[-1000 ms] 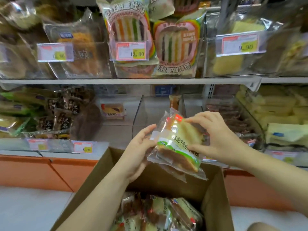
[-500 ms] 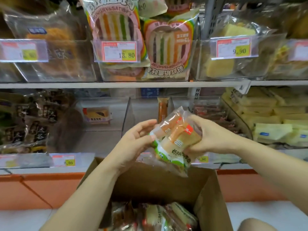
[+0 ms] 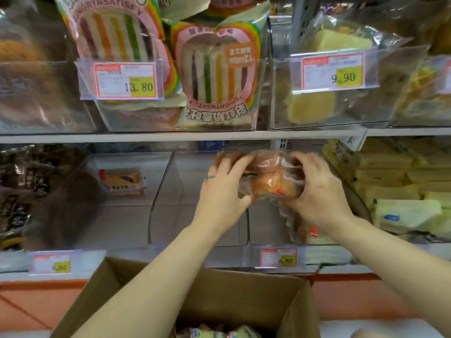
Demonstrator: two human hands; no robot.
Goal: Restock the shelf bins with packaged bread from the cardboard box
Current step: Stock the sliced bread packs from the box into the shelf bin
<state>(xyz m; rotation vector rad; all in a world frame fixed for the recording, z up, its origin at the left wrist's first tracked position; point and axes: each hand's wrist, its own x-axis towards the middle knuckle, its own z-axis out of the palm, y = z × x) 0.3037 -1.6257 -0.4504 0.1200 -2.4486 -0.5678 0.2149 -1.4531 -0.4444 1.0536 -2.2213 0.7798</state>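
Two stacked packaged breads (image 3: 269, 175) in clear wrap sit between my hands, inside a clear shelf bin (image 3: 168, 189) on the lower shelf. My left hand (image 3: 222, 191) grips their left side, fingers curled over the top. My right hand (image 3: 317, 189) grips the right side. More wrapped bread (image 3: 295, 223) lies in the bin under my right hand. The open cardboard box (image 3: 219, 298) stands below, with several bread packs (image 3: 217, 332) showing at its bottom.
A single pack (image 3: 122, 179) lies in the bin to the left. Yellow cake packs (image 3: 402, 191) fill the bin on the right. The upper shelf (image 3: 219, 135) carries rainbow-sliced loaves (image 3: 214, 76) and price tags (image 3: 127, 80) just above my hands.
Both hands have carried the bread up and forward from above the box into the lower shelf bin. The camera has moved closer to the shelf.
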